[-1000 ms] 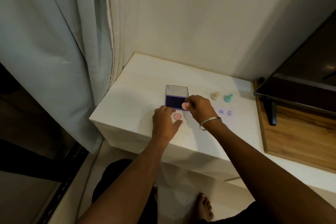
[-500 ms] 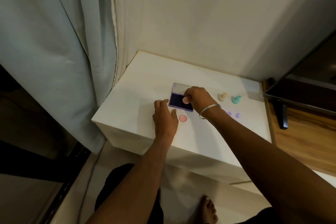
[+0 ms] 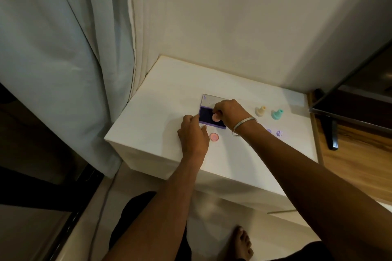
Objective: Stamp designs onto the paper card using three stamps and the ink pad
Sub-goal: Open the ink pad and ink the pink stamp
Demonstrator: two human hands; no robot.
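Head view: a person leans over a white surface (image 3: 161,116), both hands at the ink pad.
Right hand (image 3: 230,112): fingers pinched together on a small pink stamp (image 3: 216,117), its face down on the dark pad.
Left hand (image 3: 194,135): fingers loosely curled and resting on the surface, fingertips touching the ink pad's near-left edge; it grips nothing.
Ink pad (image 3: 206,117): flat rectangular tray with a purple rim and a dark, matte inked bed; its pale lid is folded back on the far side, away from the hands.
Pink cap (image 3: 214,137): a small round disc lying flat between the two wrists, just beside the left thumb.
Other stamps: a cream stamp (image 3: 260,111) and a teal stamp (image 3: 276,114) stand upright beyond the right wrist, both bell-shaped with narrow necks, smooth like plastic.
Paper card: I cannot tell its edges against the white surface; two purple prints (image 3: 279,133) lie just right of the right wrist.
Key relation: the printing spot lies to the right of the right hand, on the near side of the two upright stamps, so the right hand is nearer.
Step, as I judge it: inking the third stamp.
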